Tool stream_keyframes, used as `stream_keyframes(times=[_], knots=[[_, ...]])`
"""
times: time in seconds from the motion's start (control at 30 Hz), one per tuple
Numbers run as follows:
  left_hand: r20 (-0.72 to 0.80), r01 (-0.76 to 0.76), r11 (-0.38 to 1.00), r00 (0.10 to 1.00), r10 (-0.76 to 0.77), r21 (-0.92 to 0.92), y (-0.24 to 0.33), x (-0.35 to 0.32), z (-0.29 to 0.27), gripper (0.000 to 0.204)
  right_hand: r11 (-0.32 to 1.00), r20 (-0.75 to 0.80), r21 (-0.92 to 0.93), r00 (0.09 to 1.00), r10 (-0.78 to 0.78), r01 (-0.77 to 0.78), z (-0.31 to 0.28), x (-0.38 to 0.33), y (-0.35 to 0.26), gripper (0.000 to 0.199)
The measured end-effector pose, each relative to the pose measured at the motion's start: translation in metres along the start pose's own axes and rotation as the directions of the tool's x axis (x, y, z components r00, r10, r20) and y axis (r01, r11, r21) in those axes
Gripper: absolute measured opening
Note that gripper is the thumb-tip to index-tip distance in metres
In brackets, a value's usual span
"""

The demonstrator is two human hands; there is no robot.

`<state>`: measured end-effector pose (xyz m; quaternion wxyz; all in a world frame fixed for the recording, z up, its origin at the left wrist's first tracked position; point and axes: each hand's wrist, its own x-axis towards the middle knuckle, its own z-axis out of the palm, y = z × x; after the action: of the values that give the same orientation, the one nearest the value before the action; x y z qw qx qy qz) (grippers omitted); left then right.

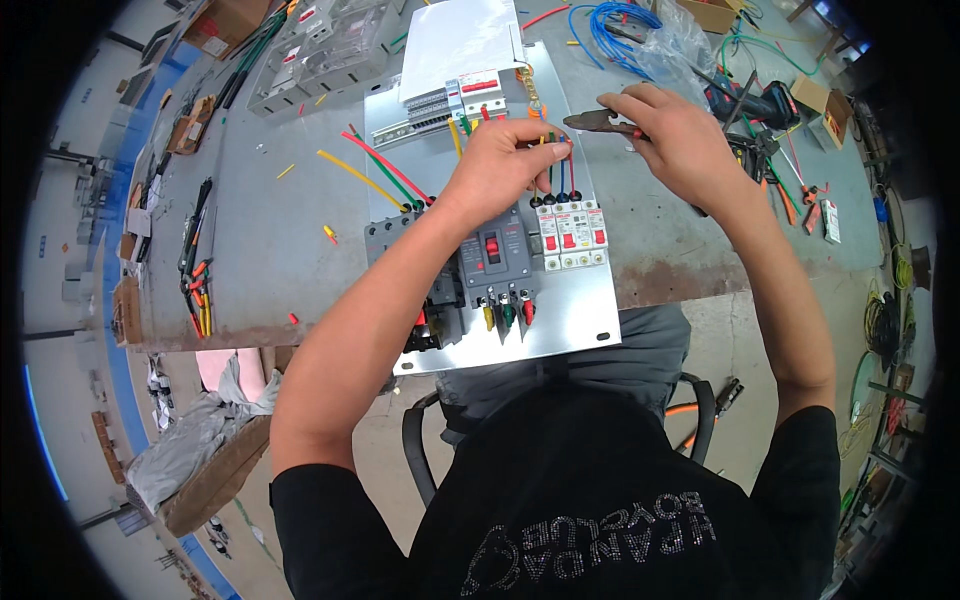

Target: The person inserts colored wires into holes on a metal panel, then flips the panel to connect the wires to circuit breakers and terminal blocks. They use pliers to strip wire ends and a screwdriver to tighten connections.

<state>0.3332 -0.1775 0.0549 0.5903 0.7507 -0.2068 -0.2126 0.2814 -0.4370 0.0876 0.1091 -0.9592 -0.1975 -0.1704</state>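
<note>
My left hand point(497, 168) is closed, thumb and forefinger pinched at the thin upright wires above a row of small white circuit breakers point(570, 238). Yellow, green, blue and red wires point(574, 176) rise from the breakers' top terminals; which one the fingers grip is hard to see. My right hand point(672, 130) is wrapped round a pair of pliers point(592, 121), whose dark jaws point left, just above and right of my left fingertips. Beside the small breakers, a grey moulded-case breaker point(494, 250) with a red switch sits on the metal mounting plate point(570, 318).
Thick yellow, green and red wires point(385, 165) stick up left of my left forearm. White sheets point(462, 45) cover the plate's far end. A coil of blue wire point(610, 30), a cordless drill point(775, 105) and loose tools lie at right; screwdrivers point(193, 260) lie at left on the workbench point(260, 220).
</note>
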Motion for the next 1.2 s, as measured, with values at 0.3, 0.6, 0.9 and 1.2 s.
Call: stream_keyframes(times=[0.3,0.6,0.9,1.2], knots=[[-0.07,-0.018,0.999,0.997,0.016,-0.027,-0.001,0.0,0.002,0.022,0.803,0.198,0.475,0.933,0.302,-0.361,0.001,-0.005,-0.007,0.034],[-0.093,-0.108,0.988,0.989,0.119,0.111,-0.009,0.006,-0.006,0.023,0.554,0.29,0.712,0.899,0.327,-0.432,0.059,0.01,-0.027,0.029],[-0.058,-0.003,1.0,0.998,0.003,0.002,-0.007,0.006,-0.007,0.025,0.536,0.184,0.752,0.904,0.386,-0.383,0.068,0.005,-0.031,0.029],[0.074,0.029,0.999,0.997,-0.031,0.025,0.009,0.0,-0.006,0.034,0.451,0.199,0.809,0.898,0.393,-0.377,0.067,0.005,-0.023,0.027]])
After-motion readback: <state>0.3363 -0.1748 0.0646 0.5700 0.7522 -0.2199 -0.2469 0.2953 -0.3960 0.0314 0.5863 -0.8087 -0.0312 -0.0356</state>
